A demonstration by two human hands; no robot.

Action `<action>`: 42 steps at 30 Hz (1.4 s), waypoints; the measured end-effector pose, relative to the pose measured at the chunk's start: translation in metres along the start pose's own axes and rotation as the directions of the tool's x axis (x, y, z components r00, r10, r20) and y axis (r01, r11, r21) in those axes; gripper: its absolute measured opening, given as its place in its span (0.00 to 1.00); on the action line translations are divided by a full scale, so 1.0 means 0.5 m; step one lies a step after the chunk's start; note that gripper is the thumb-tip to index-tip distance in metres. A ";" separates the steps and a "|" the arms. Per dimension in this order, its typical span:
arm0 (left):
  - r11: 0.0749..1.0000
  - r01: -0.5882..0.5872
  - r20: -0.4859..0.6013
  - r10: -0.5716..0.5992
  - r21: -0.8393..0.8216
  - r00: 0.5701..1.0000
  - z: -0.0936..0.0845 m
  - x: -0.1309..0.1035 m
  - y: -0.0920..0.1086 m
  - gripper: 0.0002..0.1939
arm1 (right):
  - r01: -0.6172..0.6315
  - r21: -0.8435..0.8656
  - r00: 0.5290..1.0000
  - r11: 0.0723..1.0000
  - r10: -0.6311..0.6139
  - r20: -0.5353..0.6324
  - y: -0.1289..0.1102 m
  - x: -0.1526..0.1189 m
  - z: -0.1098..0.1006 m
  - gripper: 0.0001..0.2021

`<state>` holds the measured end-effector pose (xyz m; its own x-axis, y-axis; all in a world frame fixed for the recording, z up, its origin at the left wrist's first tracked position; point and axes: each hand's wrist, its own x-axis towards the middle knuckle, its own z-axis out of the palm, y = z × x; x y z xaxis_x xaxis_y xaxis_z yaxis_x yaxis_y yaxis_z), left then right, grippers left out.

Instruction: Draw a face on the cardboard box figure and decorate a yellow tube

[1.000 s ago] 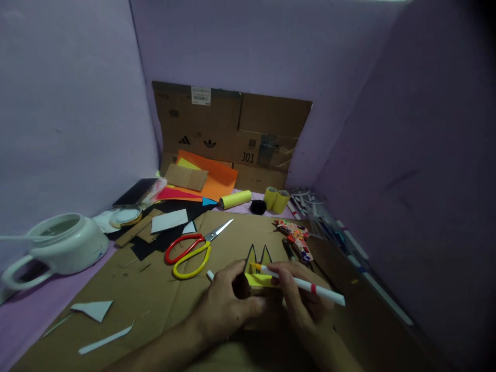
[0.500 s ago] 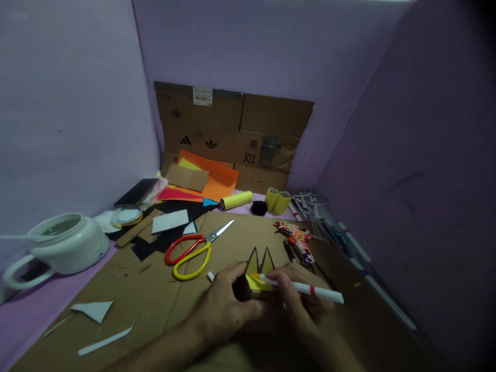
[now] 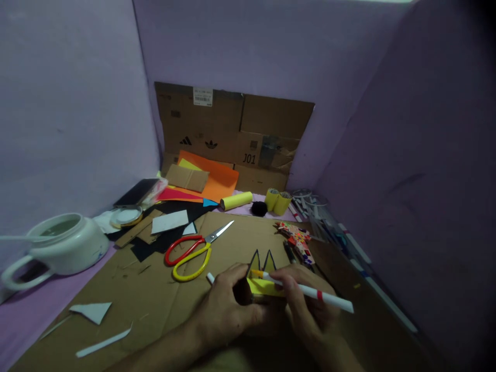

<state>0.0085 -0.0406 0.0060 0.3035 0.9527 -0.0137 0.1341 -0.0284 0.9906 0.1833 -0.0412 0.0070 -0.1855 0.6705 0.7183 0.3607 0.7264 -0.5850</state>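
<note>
My left hand (image 3: 228, 305) is closed around a small yellow paper piece (image 3: 265, 288) with two pointed, dark-edged ears standing up from it. In my right hand (image 3: 310, 305) is a white marker (image 3: 329, 298) with a red band, held like a pen. Its orange-yellow tip end lies against the yellow piece, at the base of the ears. The lower part of the piece is in shadow and partly behind my fingers. Left of my hands lie scissors (image 3: 194, 253) with one red and one yellow handle, blades apart.
A white pot (image 3: 65, 245) with a handle stands at the left. Yellow paper rolls (image 3: 236, 200) and a black pompom (image 3: 259, 208) lie at the back. A flower-patterned pouch (image 3: 296, 240) is to the right. White paper scraps (image 3: 93, 311) lie front left, and markers line the right wall.
My right hand and the marker have shifted slightly right and down, with the marker's tip still on the yellow piece. The eared piece sits slightly lower and further right.
</note>
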 end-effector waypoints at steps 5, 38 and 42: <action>1.000 -0.005 -0.014 0.005 -0.026 1.000 0.001 0.003 0.002 0.13 | 0.031 -0.023 0.998 0.999 -0.030 0.049 -0.002 0.004 -0.001 0.09; 0.998 -0.019 0.028 0.021 -0.061 0.999 0.000 0.002 0.005 0.16 | 0.059 -0.114 0.998 0.992 -0.058 0.009 -0.015 0.017 -0.017 0.09; 0.999 0.014 0.012 -0.013 -0.051 1.000 -0.001 0.000 0.010 0.15 | 0.116 -0.108 0.993 0.987 -0.113 0.036 -0.014 0.016 -0.016 0.08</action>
<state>0.0087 -0.0404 0.0113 0.3132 0.9492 -0.0286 0.0899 0.0003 0.9959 0.1865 -0.0421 0.0200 -0.2576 0.5890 0.7660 0.4329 0.7790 -0.4535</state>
